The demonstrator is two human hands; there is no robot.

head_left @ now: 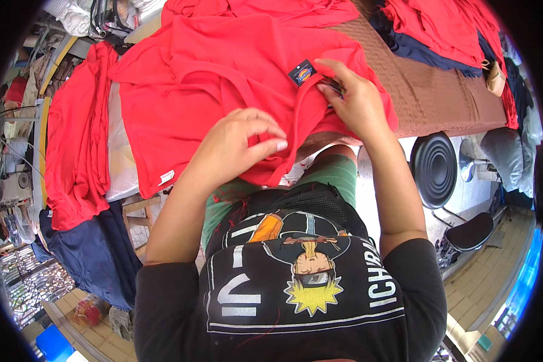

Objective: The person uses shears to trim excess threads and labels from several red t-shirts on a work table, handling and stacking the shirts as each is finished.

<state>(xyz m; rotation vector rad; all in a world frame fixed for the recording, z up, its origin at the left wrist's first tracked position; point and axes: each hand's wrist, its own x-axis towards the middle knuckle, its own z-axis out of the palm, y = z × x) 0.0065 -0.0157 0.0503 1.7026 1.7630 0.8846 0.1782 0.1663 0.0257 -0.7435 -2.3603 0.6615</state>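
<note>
A red garment (pixel 223 66) is spread across the table in front of me, its neckline folded toward my lap. A black label (pixel 302 73) shows at its neck. My right hand (pixel 359 102) pinches the neck edge beside this label between thumb and fingers. Something small and dark also lies between those fingers; its kind is hard to make out. Over the neckline's near left part, my left hand (pixel 235 145) is loosely bent, thumb apart from the fingers, with no thing visible in it. At the garment's lower left corner sits a small white tag (pixel 166 177).
The table has a brown patterned cover (pixel 440 96). Red and navy garments (pixel 434 30) are piled at the far right, and more red cloth (pixel 81 139) hangs at the left above navy cloth (pixel 93 253). A round black stool (pixel 433 170) stands right of my legs.
</note>
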